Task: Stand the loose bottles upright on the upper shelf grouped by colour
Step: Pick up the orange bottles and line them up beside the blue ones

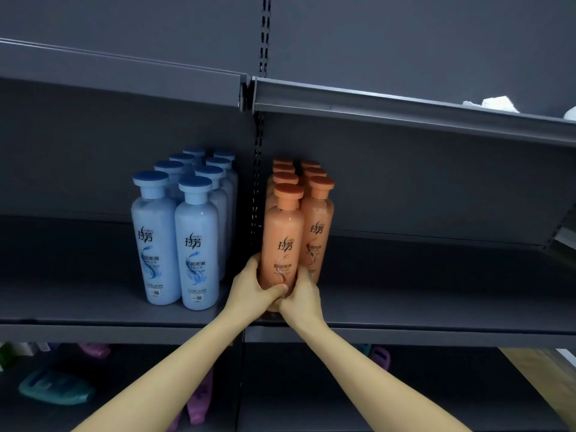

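Two bare forearms reach up from the bottom edge and meet at the foot of one orange bottle (282, 241), which stands upright at the front edge of the shelf (93, 310), just right of the slotted upright (257, 188). The left hand (251, 288) wraps the bottle's lower left side with its thumb laid across the front, and the right hand (300, 294) closes on the lower right side, thumb meeting the left one below the label, so both hands are clasped on the same bottle (its base is hidden behind the fingers, so whether it rests fully on the shelf cannot be told). Behind and beside it stand the other orange bottles (318, 219) in two rows running back, caps darker orange, all upright and packed close. Left of the upright, apart from the orange group, the blue bottles (174, 241) stand in two rows as well, dark blue caps, the front pair set back a little from the shelf's lip. The rest of this shelf is bare grey metal on both sides. On the shelf above (405, 107), far right, lies something white and crumpled (495, 104). Below, in dim light, loose bottles lie on their sides: a teal bottle (56, 391) at left, purple bottles (199, 400) near the middle, and another purple one (380, 358) at right.
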A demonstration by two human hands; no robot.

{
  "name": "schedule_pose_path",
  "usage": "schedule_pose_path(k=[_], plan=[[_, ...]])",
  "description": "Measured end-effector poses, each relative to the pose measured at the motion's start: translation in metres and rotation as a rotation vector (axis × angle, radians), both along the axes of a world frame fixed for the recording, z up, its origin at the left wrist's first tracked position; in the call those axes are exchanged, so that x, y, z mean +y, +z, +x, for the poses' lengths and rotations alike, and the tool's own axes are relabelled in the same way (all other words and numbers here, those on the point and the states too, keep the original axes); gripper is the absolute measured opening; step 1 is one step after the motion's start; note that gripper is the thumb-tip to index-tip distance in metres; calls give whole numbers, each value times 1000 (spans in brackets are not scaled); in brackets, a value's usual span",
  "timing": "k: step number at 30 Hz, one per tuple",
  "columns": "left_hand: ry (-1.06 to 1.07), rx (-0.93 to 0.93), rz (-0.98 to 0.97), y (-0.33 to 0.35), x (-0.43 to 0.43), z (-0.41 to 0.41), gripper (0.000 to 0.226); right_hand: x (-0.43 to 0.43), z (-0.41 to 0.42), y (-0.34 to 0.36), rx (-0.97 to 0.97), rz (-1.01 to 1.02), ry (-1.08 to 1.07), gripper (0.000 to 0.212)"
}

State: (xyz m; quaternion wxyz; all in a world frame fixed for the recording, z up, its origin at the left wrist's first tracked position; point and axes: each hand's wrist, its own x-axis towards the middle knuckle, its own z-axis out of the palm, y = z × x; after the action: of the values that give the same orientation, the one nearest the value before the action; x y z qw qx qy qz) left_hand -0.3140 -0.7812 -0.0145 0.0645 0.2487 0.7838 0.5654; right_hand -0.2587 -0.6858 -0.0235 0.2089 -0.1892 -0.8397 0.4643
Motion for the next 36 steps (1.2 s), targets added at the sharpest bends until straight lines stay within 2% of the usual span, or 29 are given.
schedule_pose_path(k=[36], plan=[[-40, 31, -40, -3, 3, -6, 77, -4, -8, -4, -73, 17, -23, 60]])
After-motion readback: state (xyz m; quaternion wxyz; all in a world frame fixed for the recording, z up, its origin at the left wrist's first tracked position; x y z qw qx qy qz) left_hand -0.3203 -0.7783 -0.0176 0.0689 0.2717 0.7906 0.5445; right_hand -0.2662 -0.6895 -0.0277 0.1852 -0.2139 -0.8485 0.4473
